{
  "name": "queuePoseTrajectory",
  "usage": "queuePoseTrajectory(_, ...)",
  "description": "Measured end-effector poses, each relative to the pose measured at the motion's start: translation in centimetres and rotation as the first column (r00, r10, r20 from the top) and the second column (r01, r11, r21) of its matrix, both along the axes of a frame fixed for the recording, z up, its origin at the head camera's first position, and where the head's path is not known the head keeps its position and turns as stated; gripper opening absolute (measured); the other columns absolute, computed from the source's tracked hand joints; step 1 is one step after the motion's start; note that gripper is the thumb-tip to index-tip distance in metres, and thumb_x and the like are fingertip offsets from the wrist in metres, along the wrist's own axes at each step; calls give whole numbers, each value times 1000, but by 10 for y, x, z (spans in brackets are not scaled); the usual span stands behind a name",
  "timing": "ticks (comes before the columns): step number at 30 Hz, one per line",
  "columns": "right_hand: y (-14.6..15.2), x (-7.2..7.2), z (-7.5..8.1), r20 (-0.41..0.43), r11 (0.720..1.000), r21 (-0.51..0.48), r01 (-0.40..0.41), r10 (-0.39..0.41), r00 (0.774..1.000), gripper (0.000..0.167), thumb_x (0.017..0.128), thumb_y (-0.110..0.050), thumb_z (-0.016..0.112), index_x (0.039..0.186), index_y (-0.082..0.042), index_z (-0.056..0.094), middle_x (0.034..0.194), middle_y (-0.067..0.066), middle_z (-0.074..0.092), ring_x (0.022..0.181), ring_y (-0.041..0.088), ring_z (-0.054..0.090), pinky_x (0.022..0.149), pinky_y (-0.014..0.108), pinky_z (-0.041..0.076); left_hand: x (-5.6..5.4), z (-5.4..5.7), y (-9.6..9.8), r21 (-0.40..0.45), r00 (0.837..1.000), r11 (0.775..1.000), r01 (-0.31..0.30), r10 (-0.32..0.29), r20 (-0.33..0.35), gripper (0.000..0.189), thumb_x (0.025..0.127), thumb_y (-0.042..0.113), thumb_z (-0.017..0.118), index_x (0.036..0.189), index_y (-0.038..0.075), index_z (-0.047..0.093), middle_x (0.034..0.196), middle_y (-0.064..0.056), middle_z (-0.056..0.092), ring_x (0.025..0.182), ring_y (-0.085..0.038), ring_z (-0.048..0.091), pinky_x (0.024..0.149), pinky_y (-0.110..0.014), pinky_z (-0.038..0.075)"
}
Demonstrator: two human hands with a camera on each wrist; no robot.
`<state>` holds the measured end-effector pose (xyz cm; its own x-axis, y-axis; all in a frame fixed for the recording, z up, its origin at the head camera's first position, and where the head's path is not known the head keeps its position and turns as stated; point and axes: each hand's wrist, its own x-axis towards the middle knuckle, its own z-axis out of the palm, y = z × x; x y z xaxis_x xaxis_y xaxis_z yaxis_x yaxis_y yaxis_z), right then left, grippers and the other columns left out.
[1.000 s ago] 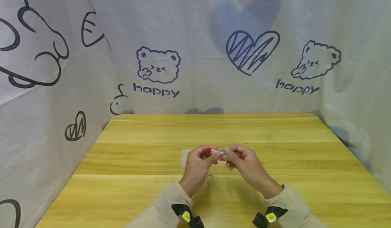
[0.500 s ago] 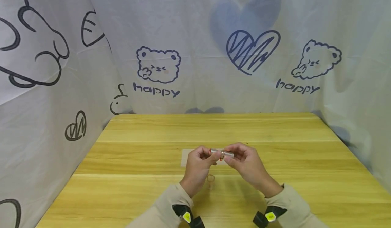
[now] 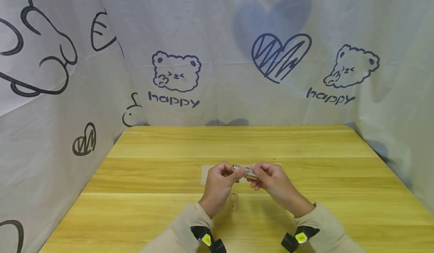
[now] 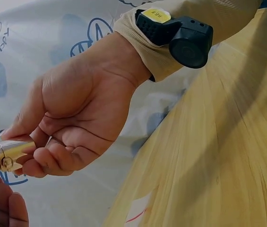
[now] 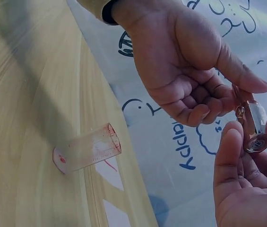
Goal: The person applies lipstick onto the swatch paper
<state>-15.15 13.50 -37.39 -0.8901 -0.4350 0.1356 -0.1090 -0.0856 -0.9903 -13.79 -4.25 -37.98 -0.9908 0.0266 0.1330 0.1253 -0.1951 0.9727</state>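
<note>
Both hands hold a silvery-gold lipstick tube above the middle of the table. My left hand pinches its left end between thumb and fingers. At the other end, the thumb and fingers of my right hand grip the base. No red lipstick bullet sticks out past the tube's left end. In the left wrist view the tube shows a small ring-like ornament at its middle. The right wrist view shows a round mark on the end of the tube.
A clear, pink-tinted cap stands on the wooden table just this side of the hands. Behind the hands lies a white paper strip; a red line marks the paper in the right wrist view. Printed white cloth surrounds the table.
The red lipstick bullet, out at the left end a second ago, has gone down into the tube. My right fingers opened along the base, then closed round it again. The left hand stays in place.
</note>
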Motion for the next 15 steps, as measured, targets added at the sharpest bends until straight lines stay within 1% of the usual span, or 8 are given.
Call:
queuePoseTrajectory(2, -1, 1, 1, -16, 999, 30, 36, -35, 999, 26, 102, -17, 52, 106, 6, 61, 94, 6, 66, 76, 12, 62, 70, 25, 54, 0, 0, 0, -4, 1000, 1000, -10, 10, 2, 26, 86, 13, 76, 74, 6, 54, 78, -2, 60, 71, -14, 56, 69, -27, 50)
queuePoseTrajectory(4, -1, 1, 2, -55, 995, 70, 72, -68, 996, 25, 100, -14, 56, 108, 9, 60, 97, 9, 66, 80, 13, 63, 74, 29, 55, 0, 1, 1, -10, 1000, 1000, -22, 22, 8, 27, 85, 13, 77, 74, 6, 53, 77, -1, 60, 71, -15, 56, 68, -27, 50)
queuePoseTrajectory(7, -2, 3, 3, -122, 986, 116, 121, -107, 987, 25, 95, -9, 63, 110, 10, 59, 102, 14, 64, 87, 16, 64, 78, 30, 55, 0, 2, 1, -22, 999, 999, -41, 42, 20, 30, 84, 16, 77, 71, 7, 52, 76, -1, 61, 70, -18, 56, 67, -27, 49)
queuePoseTrajectory(11, -3, 5, 2, -185, 980, 129, 154, -129, 974, 26, 89, -2, 69, 110, 10, 59, 104, 18, 61, 90, 16, 64, 77, 27, 55, 0, 2, 2, -31, 998, 998, -60, 61, 33, 35, 85, 20, 77, 67, 8, 49, 75, -1, 60, 68, -20, 55, 67, -30, 48)
queuePoseTrajectory(13, -3, 5, 2, -196, 978, 131, 162, -134, 971, 26, 88, -1, 70, 109, 10, 59, 104, 19, 61, 89, 16, 64, 77, 26, 55, 0, 2, 2, -34, 997, 998, -60, 61, 38, 37, 86, 23, 76, 66, 8, 48, 75, -1, 60, 68, -20, 55, 66, -30, 47)
queuePoseTrajectory(15, -3, 5, 1, -196, 977, 133, 167, -139, 971, 25, 88, -1, 70, 108, 9, 59, 104, 19, 61, 89, 17, 64, 76, 26, 55, 0, 2, 1, -40, 998, 998, -46, 48, 44, 36, 87, 24, 75, 68, 7, 50, 76, -1, 60, 67, -18, 55, 66, -29, 48)
